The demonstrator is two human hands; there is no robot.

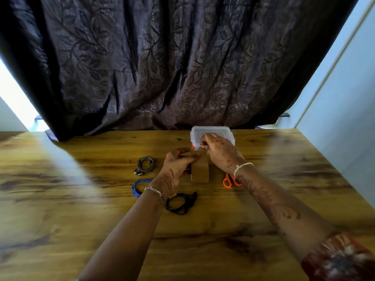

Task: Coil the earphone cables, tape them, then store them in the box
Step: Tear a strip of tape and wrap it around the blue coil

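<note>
L hand (pixel 178 165) fingers curl round tape roll (pixel 201 172); R hand (pixel 219 151) fingers pinch its loose end, near box (pixel 211 131). On bench (pixel 81 199): grey coil (pixel 145 165), blue coil (pixel 139 187), black coil (pixel 182 202). Prob. light, floppy, springy; grip across bundled loops.

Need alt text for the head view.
The left hand grips a brown tape roll on a wooden table while the right hand pinches at its top. A grey coil, blue coil and black coil lie left of it, orange scissors right, a lidded box behind.
</note>
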